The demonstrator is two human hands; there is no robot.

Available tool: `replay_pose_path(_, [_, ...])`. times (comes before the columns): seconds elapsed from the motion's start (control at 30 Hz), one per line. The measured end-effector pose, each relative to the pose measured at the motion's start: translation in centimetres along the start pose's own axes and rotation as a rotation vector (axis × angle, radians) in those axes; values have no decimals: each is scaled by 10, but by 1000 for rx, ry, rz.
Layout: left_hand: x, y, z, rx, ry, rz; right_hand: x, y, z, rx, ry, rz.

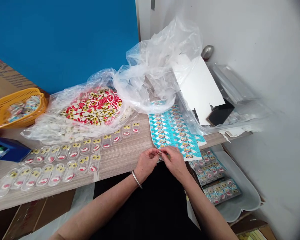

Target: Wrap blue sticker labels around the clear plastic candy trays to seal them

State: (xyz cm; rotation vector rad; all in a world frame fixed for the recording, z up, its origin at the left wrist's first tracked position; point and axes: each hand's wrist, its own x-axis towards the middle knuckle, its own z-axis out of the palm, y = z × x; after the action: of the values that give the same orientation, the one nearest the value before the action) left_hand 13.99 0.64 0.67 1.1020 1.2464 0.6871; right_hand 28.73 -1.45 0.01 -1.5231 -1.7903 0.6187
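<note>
My left hand (148,162) and my right hand (173,161) meet at the table's front edge, fingertips pinched together around something small I cannot make out. Just beyond them lies a blue printed sheet (176,133) with rows of repeated cartoon labels. To the left, two rows of clear plastic cases (57,171) rest on the table, each holding yellow eye-like discs and a red-and-white piece. Behind the rows, an opened plastic bag (50,128) is heaped with loose red, white and yellow pieces (93,106).
A yellow basket (22,116) of small packets and a dark blue holder (12,150) stand at the left. Crumpled clear bags (150,73), white card (202,86) and a clear tub are at the back right. Below right, a grey tray (247,190) holds carded packs (222,190).
</note>
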Motion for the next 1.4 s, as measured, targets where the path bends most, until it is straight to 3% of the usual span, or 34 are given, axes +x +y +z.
replay_pose_path(0.1, [0,0,0,-8,-3,-20,0,0,2,-8,14,-10])
replay_pose_path(0.33, [-2,-2,-4,-51,-12,-89,6,7,2,173,49,181])
replay_pose_path(0.5, [0,1,-5,-101,-13,-79,7,5,1,206,-31,124])
replay_pose_path(0.67, [5,0,-3,-75,-16,-39,4,1,8,80,0,58])
replay_pose_path(1.17, [2,-3,-7,-131,-29,-89,8,3,14,39,97,179])
replay_pose_path(1.4, [2,-1,-5,-132,-29,-68,5,4,5,123,-45,66])
